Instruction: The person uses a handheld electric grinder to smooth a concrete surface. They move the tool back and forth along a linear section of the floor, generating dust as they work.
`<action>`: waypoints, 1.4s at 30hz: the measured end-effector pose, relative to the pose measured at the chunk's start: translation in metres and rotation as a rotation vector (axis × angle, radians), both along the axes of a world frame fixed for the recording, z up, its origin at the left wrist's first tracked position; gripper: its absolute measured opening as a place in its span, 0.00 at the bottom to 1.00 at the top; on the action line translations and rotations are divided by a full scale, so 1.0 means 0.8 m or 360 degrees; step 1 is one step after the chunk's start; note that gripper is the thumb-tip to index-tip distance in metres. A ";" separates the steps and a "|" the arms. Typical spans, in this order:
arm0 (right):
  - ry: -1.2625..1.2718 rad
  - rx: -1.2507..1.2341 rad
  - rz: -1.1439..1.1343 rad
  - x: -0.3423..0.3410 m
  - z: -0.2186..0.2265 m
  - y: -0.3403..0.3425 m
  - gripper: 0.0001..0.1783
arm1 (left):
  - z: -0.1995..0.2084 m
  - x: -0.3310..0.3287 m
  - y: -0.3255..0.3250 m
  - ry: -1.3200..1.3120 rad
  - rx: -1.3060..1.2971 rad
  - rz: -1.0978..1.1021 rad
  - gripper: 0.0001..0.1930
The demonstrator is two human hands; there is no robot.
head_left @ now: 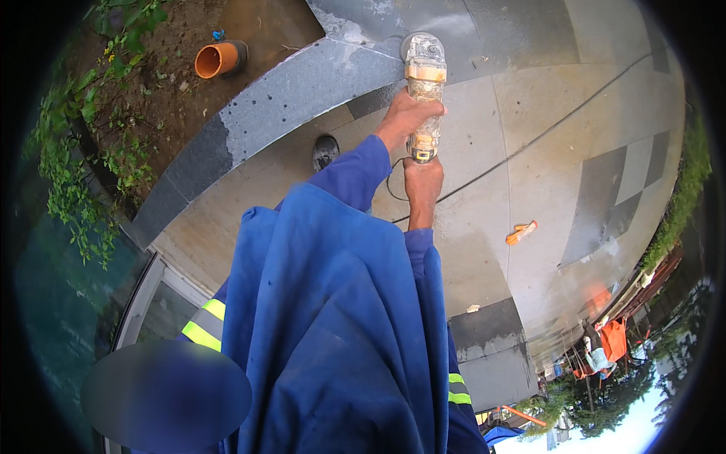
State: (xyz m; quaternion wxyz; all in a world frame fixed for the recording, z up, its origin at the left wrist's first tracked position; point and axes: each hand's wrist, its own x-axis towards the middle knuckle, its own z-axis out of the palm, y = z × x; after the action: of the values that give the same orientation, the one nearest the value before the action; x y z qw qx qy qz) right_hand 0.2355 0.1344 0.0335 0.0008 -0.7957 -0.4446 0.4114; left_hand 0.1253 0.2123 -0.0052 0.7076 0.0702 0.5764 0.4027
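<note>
Both my hands grip a worn, dust-caked yellow angle grinder [425,76], stretched out far ahead of me. My left hand [411,117] wraps round the middle of its body. My right hand [423,181] is closed on the rear end, by the cord. The grinder's head lies at the edge of a grey stone coping [302,87] that curves along a planting bed; whether the disc touches the stone, I cannot tell. A blue cloth [333,303] hangs in front of me and covers much of my arms and body.
A black cable [544,130] crosses the tiled paving [544,98] to the right. An orange glove [521,233] lies on the tiles. In the soil stands an orange pipe [217,60]. A dark shoe [326,151] shows below the coping, and leafy plants [91,144] grow at left.
</note>
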 end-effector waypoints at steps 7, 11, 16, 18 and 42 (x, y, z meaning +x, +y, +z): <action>-0.0027 -0.0038 -0.0046 -0.004 0.021 -0.037 0.22 | 0.010 -0.006 -0.040 -0.0088 -0.0036 0.0073 0.30; 0.0040 0.0022 -0.0078 0.001 0.004 -0.042 0.21 | -0.005 0.007 -0.035 -0.0019 0.0085 0.0060 0.30; 0.0042 0.0020 0.0049 -0.002 -0.005 0.008 0.21 | -0.008 -0.007 0.008 0.0030 0.0033 0.0018 0.26; 0.0008 0.0045 0.0115 -0.012 -0.003 0.009 0.21 | -0.004 -0.021 0.005 -0.0005 -0.0031 0.0132 0.25; 0.0122 0.0010 -0.0122 0.011 0.000 -0.028 0.20 | -0.006 0.015 -0.017 0.0062 0.0082 -0.0023 0.28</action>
State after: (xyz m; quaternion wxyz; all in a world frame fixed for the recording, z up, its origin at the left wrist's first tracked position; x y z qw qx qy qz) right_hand 0.2444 0.1118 0.0334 0.0362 -0.7958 -0.4146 0.4399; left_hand 0.1372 0.1986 -0.0103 0.6970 0.1003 0.5791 0.4107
